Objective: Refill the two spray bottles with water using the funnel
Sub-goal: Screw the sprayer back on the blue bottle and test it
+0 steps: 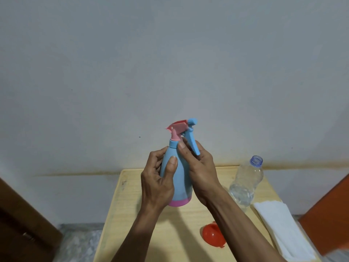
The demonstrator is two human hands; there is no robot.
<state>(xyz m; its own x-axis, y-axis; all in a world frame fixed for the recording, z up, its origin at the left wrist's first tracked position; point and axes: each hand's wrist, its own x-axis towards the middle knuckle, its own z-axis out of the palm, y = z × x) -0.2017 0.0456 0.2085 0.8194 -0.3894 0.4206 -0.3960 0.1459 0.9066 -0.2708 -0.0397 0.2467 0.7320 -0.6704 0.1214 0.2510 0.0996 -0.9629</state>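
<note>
spray bottle: blue body, pink base band, pink-and-blue trigger head (176, 178); you hold it upright, lifted above the far part of the table, head still seated on the neck, trigger pointing right and down.
left hand: your left hand (156, 178) wraps the bottle body from the left; fingers curled round it, thumb pressed flat on the front.
right hand: your right hand (200, 167) sits at the neck on the right side; thumb and fingers clamped on the blue collar just under the pink head, trigger lever lying over the fingers.
funnel: red funnel (213, 235) lies on its side on the table, near edge, partly hidden under your right forearm; apart from the bottle.
water bottle: clear plastic bottle (245, 183), cap off, stands on the table right of your hands; water only in the lower part.
cloth: white folded cloth (281, 227) lies at the right edge of the table, just beside the water bottle base.
table: light wood table (132, 214), set against a pale wall.
second spray bottle: cannot see it from this view.
</note>
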